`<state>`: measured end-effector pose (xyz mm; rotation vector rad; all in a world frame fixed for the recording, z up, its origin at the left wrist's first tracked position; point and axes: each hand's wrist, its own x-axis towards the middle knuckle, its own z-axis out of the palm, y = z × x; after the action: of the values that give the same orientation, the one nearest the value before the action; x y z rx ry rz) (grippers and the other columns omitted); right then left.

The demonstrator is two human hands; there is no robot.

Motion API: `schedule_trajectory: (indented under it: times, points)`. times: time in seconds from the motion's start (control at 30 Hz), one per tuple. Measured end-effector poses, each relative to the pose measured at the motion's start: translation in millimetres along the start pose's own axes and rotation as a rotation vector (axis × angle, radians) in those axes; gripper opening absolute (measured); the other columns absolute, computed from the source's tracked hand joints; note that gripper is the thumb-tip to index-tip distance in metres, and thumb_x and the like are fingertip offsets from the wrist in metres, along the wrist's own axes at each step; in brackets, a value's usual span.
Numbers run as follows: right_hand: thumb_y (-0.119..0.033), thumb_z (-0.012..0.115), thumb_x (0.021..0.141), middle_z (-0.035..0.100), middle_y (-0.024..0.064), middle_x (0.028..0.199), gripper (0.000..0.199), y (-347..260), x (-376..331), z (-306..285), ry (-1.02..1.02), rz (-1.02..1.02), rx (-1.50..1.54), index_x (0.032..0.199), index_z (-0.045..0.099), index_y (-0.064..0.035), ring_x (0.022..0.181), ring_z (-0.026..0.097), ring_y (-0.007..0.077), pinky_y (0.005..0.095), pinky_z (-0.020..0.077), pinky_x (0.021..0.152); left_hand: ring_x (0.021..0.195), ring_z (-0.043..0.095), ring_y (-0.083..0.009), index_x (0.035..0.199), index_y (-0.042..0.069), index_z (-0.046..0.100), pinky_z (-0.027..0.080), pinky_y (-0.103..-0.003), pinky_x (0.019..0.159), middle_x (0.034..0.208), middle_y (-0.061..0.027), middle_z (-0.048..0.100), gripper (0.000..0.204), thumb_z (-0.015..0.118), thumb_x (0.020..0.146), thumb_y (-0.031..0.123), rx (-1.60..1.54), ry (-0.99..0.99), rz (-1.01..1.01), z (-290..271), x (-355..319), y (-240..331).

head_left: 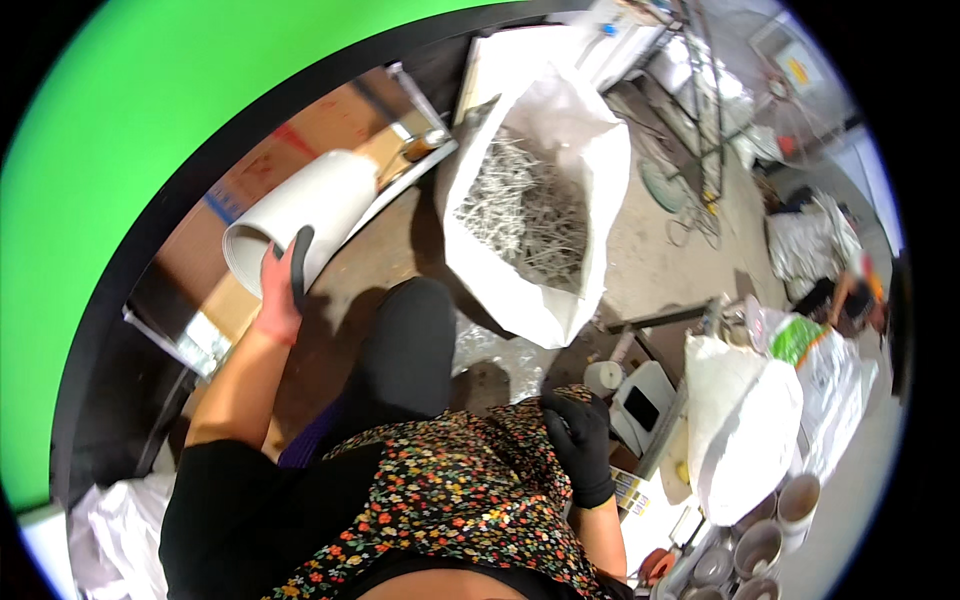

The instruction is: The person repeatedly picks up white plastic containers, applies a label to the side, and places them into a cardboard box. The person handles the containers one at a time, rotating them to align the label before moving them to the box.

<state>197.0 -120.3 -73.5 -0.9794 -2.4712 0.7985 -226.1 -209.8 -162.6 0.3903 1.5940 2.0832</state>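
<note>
At the left, my left hand (281,290), its palm side reddish with a black strip of glove along the fingers, is at the open end of a white bucket-like cylinder (322,200). The cylinder lies tilted, its mouth toward me; my fingers are curled at its rim. My right hand (580,445), in a black glove, rests on my lap by the flowered apron (470,470). Its fingers are bent in, and whatever they may hold is hidden. In front of me stands a large open white sack (590,190) with many thin grey-white sticks (525,210) in it.
Cardboard boxes (270,170) stand behind the cylinder, beneath a green panel (150,90). To the right are a white device with a dark screen (642,405), a white bag (740,430) and several stacked cups (757,548). Clear plastic film (505,355) lies on the floor.
</note>
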Motion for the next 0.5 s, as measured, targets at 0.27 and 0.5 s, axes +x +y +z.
schedule_trajectory:
  times: [0.27, 0.5]
  points:
    - [-0.024, 0.055, 0.096, 0.042, 0.0153, 0.143, 0.056, 17, -17, -32, 0.754, 0.005, 0.63, 0.142, 0.034, 0.0005, 0.127, 0.045, 0.0262, 0.0397, 0.0367, 0.106, 0.126, 0.049, -0.0332, 0.146, -0.001, 0.03, 0.041, -0.047, 0.104, 0.14, -0.0175, 0.046, 0.068, 0.056, 0.091, 0.03, -0.368, -0.687, -0.343, 79, -96, 56]
    - [-0.009, 0.049, 0.093, 0.053, 0.0144, 0.126, 0.037, 22, -85, -68, 0.927, 0.128, 0.306, 0.128, 0.05, 0.0023, 0.113, 0.052, 0.0225, 0.0354, 0.0408, 0.098, 0.129, 0.045, -0.0335, 0.145, 0.0, 0.033, 0.035, -0.045, 0.109, 0.142, -0.0182, 0.044, 0.069, 0.049, 0.093, 0.043, -0.299, -0.954, -0.653, 116, -130, 15]
